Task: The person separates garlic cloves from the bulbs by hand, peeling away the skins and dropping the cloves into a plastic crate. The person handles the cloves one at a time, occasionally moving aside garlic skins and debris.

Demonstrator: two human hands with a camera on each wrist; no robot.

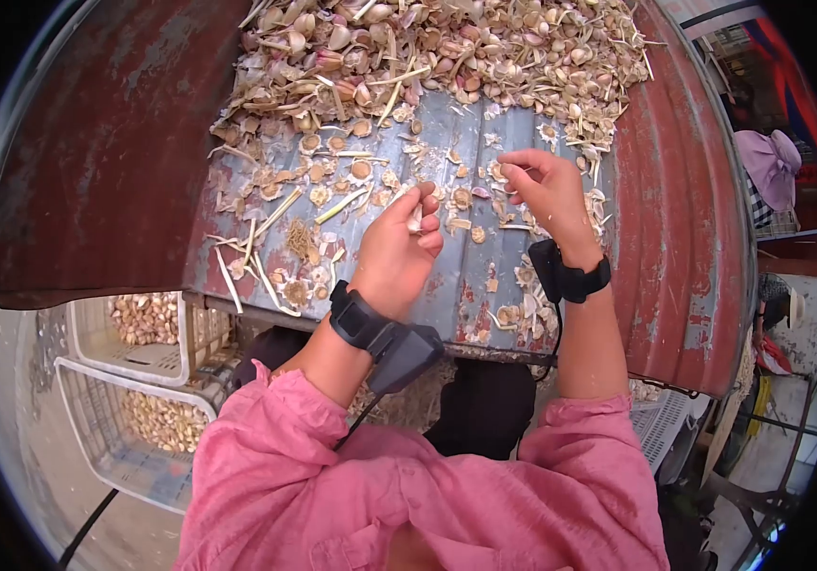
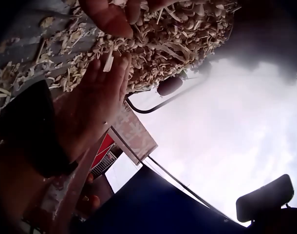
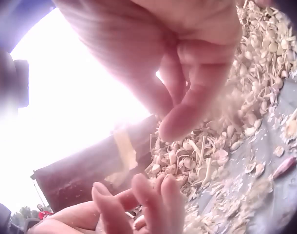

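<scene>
My left hand (image 1: 399, 249) is above the front middle of the metal sheet, its fingers curled round a pale garlic clove (image 1: 415, 222). In the right wrist view the left hand (image 3: 134, 212) is palm up, the clove mostly hidden among its fingers. To its right, my right hand (image 1: 553, 195) bends loosely, thumb and forefinger close together, with nothing visible held between them. A blurred tan piece (image 3: 125, 150) shows in the air beyond both hands. In the left wrist view a pale strip (image 2: 108, 59) overlaps the right fingertips.
A big heap of garlic cloves (image 1: 447, 52) covers the far part of the ribbed metal sheet (image 1: 456, 295). Stalks, root discs and skins lie scattered nearer. Two plastic crates (image 1: 95, 433) with cloves stand at the lower left. Another person in a lilac hat (image 1: 768, 167) is at right.
</scene>
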